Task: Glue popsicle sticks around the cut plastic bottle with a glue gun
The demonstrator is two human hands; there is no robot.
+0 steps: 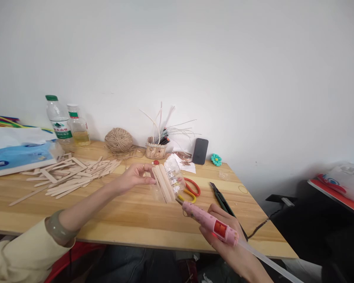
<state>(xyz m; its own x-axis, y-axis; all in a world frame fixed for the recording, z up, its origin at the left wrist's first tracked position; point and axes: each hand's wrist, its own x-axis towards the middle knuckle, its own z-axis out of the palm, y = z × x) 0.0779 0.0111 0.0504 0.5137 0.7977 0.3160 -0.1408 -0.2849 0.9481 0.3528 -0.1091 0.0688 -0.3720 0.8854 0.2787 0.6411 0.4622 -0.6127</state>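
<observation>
Over the wooden table, my left hand is closed on a clear plastic cup with several wooden craft sticks standing side by side along its wall. My right hand grips a pink hot glue gun, a red switch on its body and a long clear glue stick running out of its back end. The gun's nozzle points at the lower end of the sticks; whether it touches them I cannot tell. Scissors with red and yellow handles lie behind the nozzle.
Loose craft sticks pile up at left, near a tissue pack and two bottles. A twine ball, a small basket, a phone and a teal flower line the back. A utility knife lies right.
</observation>
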